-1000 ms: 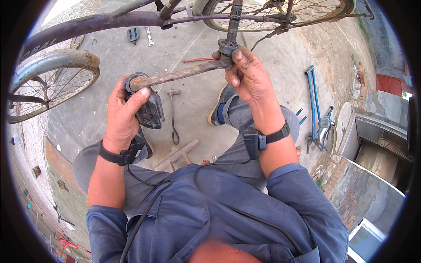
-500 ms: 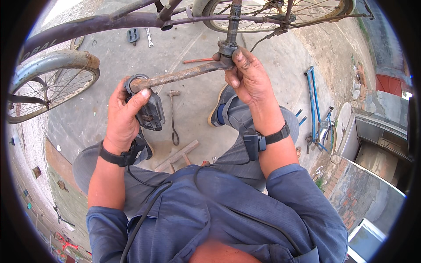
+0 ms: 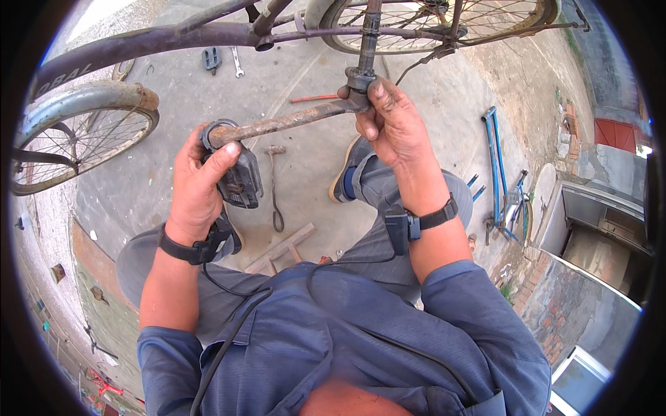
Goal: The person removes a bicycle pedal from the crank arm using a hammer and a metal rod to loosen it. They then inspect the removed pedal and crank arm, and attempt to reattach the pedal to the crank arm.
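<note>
A rusty crank arm runs from the bicycle's bottom bracket down to a black pedal. My left hand grips that pedal at the crank's outer end, thumb across its top. My right hand is closed round the crank's inner end, just below the bracket. The dark bicycle frame spans the top of the view.
A bicycle wheel with mudguard is at the left, another wheel at the top. On the concrete ground lie a hammer, a red-handled tool, a spare pedal, a wrench and a blue frame.
</note>
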Action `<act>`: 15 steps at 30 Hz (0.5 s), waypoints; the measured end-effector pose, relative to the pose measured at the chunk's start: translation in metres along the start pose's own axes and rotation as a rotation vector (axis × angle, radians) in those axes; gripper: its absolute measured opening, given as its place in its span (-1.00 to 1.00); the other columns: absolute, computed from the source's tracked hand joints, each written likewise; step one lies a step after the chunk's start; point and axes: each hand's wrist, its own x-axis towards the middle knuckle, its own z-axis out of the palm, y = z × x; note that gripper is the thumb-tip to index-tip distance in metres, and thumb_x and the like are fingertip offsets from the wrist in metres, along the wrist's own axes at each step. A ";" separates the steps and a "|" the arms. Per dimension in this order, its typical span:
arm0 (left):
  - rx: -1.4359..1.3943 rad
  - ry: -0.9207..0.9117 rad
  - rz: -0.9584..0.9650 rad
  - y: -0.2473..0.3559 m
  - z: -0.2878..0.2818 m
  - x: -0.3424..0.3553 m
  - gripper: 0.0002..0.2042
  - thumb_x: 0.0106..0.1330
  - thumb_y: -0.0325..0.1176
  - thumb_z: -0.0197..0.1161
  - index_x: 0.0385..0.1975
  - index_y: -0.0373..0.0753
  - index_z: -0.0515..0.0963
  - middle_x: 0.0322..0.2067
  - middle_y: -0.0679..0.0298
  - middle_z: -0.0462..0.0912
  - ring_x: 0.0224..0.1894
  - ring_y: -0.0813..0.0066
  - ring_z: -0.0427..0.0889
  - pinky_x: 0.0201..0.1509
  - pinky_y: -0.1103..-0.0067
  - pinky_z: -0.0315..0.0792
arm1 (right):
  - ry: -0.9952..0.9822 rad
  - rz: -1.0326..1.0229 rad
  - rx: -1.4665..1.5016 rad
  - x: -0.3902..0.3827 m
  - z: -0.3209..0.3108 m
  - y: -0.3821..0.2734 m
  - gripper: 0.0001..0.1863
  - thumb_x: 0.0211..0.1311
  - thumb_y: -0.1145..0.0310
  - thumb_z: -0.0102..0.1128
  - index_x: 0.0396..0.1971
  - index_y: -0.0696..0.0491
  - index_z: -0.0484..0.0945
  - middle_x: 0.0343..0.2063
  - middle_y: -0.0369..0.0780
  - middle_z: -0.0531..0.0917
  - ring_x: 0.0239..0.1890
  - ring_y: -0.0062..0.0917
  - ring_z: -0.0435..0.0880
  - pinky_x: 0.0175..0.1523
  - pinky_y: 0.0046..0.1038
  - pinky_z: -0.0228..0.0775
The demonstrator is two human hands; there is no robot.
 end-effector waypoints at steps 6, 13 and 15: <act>0.004 -0.015 0.007 0.001 0.001 0.000 -0.69 0.27 -0.37 0.40 -0.04 -0.31 0.55 -0.25 0.39 0.60 -0.21 0.65 0.53 -0.07 0.65 0.42 | 0.001 -0.026 0.032 0.000 0.000 0.002 -0.61 0.43 0.13 0.20 -0.01 0.16 0.57 -0.13 -0.07 0.75 -0.63 -0.79 0.38 -0.55 -0.76 0.18; 0.012 -0.022 0.003 0.001 0.001 0.001 -0.69 0.28 -0.37 0.40 -0.04 -0.31 0.54 -0.24 0.37 0.60 -0.20 0.64 0.53 -0.06 0.65 0.42 | 0.005 -0.003 0.029 0.000 -0.002 0.001 -0.56 0.39 0.09 0.25 0.03 0.15 0.54 -0.13 -0.08 0.73 -0.63 -0.76 0.37 -0.53 -0.72 0.18; 0.002 -0.027 0.003 0.001 0.001 0.001 -0.69 0.28 -0.37 0.40 -0.04 -0.32 0.54 -0.24 0.37 0.60 -0.20 0.64 0.53 -0.06 0.65 0.42 | 0.001 0.002 0.027 0.000 -0.002 0.000 -0.53 0.36 0.07 0.27 0.04 0.14 0.53 -0.13 -0.08 0.72 -0.64 -0.74 0.37 -0.52 -0.70 0.19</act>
